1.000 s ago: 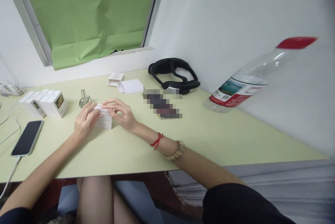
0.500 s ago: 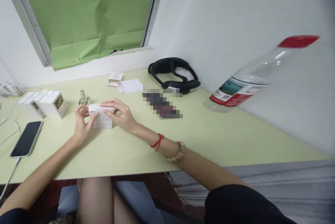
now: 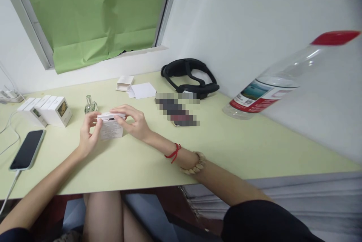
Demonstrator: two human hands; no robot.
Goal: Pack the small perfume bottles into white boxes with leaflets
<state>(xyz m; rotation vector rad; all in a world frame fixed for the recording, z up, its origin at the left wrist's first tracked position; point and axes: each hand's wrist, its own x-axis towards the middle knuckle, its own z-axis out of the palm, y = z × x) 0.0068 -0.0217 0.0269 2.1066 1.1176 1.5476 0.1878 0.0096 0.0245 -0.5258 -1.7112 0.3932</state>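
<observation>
A small white box point(image 3: 112, 130) with printed text on its front stands upright on the pale green table, between my hands. My left hand point(image 3: 89, 133) grips its left upper edge, thumb on the front. From the right, my right hand point(image 3: 135, 122) pinches the top, with its fingers over the lid and its thumb in front. A narrow dark gap shows under the lid. Just behind my left hand is a small glass bottle point(image 3: 90, 105). The box's contents are hidden.
White boxes point(image 3: 58, 112) and a charging phone point(image 3: 27, 150) lie left. Behind are an open white carton point(image 3: 124, 83), white paper point(image 3: 142, 90) and a black headset point(image 3: 200, 89). A blurred-out object point(image 3: 178, 111) lies mid-table; a red-capped bottle point(image 3: 260, 93) stands right.
The lid of the box looks tilted or raised a little, and a dark gap now shows beneath it. Both hands stay on the box. The view has shifted slightly.
</observation>
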